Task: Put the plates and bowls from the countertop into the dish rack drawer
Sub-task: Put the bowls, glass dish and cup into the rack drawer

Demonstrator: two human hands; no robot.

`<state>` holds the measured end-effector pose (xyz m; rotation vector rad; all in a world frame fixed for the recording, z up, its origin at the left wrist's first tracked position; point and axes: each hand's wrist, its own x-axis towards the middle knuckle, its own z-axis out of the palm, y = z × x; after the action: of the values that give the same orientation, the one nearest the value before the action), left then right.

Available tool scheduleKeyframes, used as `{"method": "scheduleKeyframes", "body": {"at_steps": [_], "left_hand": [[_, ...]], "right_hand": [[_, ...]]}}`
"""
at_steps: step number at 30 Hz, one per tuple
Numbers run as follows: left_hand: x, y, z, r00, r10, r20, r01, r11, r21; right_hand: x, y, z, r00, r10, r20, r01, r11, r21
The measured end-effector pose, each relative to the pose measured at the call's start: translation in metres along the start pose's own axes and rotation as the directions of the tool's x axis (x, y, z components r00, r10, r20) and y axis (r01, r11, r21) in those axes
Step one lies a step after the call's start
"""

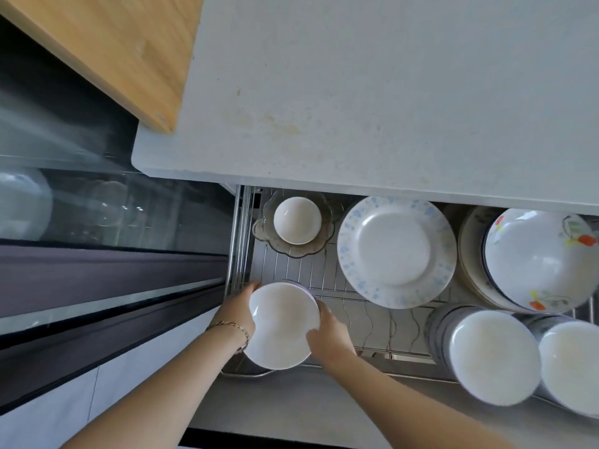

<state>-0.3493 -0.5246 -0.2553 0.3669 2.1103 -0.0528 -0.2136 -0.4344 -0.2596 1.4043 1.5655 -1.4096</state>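
I am gripping the bowl [282, 325] with left hand [238, 309] and right hand [327, 335] on opposite sides, holding it level to seat flat in the bare corner of the rack [291, 270].

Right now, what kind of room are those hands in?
Probably a home kitchen. A pale countertop sits over an open dish rack drawer holding plates and bowls, a wooden cutting board lies on it, and the left hand and right hand grip a white bowl.
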Motion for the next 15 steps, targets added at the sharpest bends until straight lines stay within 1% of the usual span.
{"method": "scheduleKeyframes", "body": {"at_steps": [3, 6, 8, 10, 11, 13, 15], "left_hand": [[0.003, 0.001, 0.008, 0.998, -0.004, -0.056, 0.008, 0.998, 0.065], [0.005, 0.0, 0.015, 0.996, 0.024, -0.086, -0.016, 0.995, 0.095], [0.007, -0.006, 0.017, 0.996, 0.036, -0.08, -0.031, 0.997, 0.064], [0.008, -0.01, 0.017, 0.998, 0.032, -0.058, -0.031, 0.999, 0.022], [0.008, -0.012, 0.016, 0.999, 0.024, -0.049, -0.024, 1.0, 0.0], [0.008, -0.014, 0.016, 0.999, 0.002, -0.038, -0.004, 0.999, -0.052], [0.01, -0.016, 0.016, 0.999, -0.025, -0.03, 0.021, 0.993, -0.115]], "right_hand": [[0.007, 0.003, 0.013, 0.998, 0.06, -0.034, -0.061, 0.998, -0.031], [0.011, 0.007, 0.022, 0.994, 0.07, -0.089, -0.08, 0.991, -0.111], [0.009, 0.009, 0.03, 0.992, 0.02, -0.125, -0.051, 0.967, -0.249], [0.007, 0.011, 0.036, 0.991, -0.076, -0.114, 0.017, 0.894, -0.447], [0.007, 0.012, 0.038, 0.988, -0.102, -0.112, 0.031, 0.86, -0.509], [0.011, 0.011, 0.037, 0.984, -0.121, -0.134, 0.033, 0.85, -0.526], [0.015, 0.007, 0.033, 0.976, -0.156, -0.154, 0.039, 0.815, -0.578]]}}
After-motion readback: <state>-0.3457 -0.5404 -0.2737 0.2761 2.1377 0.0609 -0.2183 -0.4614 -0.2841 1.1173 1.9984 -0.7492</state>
